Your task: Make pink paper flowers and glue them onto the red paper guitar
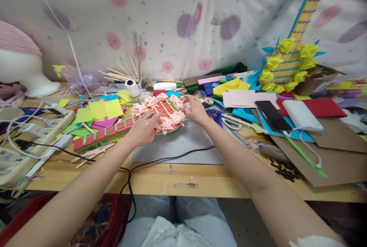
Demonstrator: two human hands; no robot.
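Observation:
A red craft guitar [111, 130] with yellow and green stripes lies across the grey cutting mat [183, 151], its neck pointing left. Pale pink paper flowers [168, 121] ring its round body. My left hand [147, 126] rests over the place where neck and body meet, fingers curled onto the guitar; the thumb side is partly hidden. At the body's right edge, my right hand [196, 110] grips the rim by the flowers, its fingertips partly hidden. A blue glue gun [215, 117] lies just right of that hand, near scissors [231, 123].
A phone [273, 115] and white power bank [302, 115] lie on coloured sheets at right. Behind them stands a yellow guitar [286, 67] with yellow flowers. A power strip [37, 143] sits left; a black cord [172, 158] crosses the mat. Bright paper scraps [99, 110] cover the left.

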